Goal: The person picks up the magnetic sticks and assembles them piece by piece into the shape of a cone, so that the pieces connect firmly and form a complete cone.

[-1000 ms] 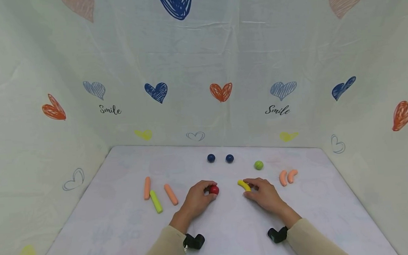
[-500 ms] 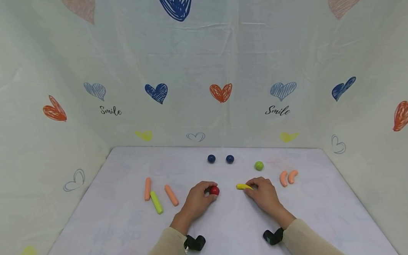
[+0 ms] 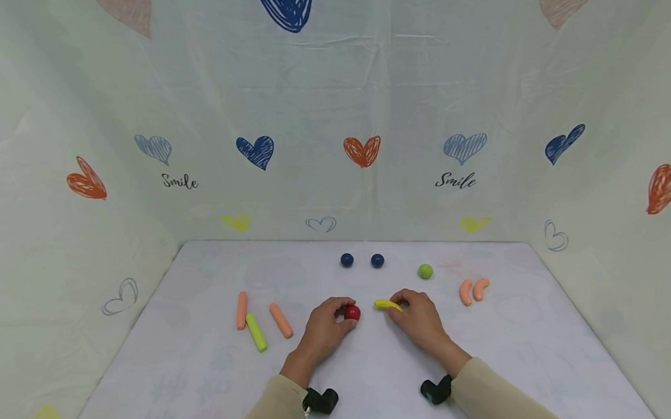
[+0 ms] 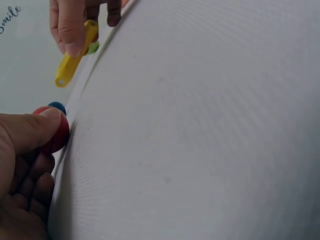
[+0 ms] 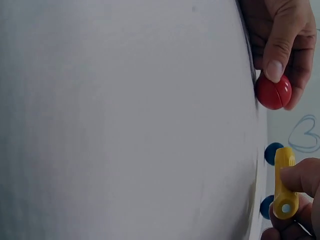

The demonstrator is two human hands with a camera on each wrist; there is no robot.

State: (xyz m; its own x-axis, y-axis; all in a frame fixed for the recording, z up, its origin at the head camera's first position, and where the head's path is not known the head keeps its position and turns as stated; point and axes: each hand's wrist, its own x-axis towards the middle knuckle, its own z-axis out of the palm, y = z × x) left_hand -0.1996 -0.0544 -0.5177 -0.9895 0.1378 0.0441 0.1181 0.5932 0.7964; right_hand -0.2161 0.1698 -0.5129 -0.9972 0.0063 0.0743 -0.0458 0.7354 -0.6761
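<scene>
Hands apart: left hand [image 3: 321, 330] grips red ball [image 3: 351, 312] on table [image 3: 378, 372]; right hand [image 3: 418, 319] pinches yellow stick [image 3: 387, 305] just right of ball, lifted off table.

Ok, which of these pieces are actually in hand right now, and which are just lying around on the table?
In hand:
- red ball, gripped by the left hand
- yellow stick, pinched by the right hand

Lying about:
- two blue balls
- green ball
- two curved orange pieces
- orange sticks
- lime stick
</scene>
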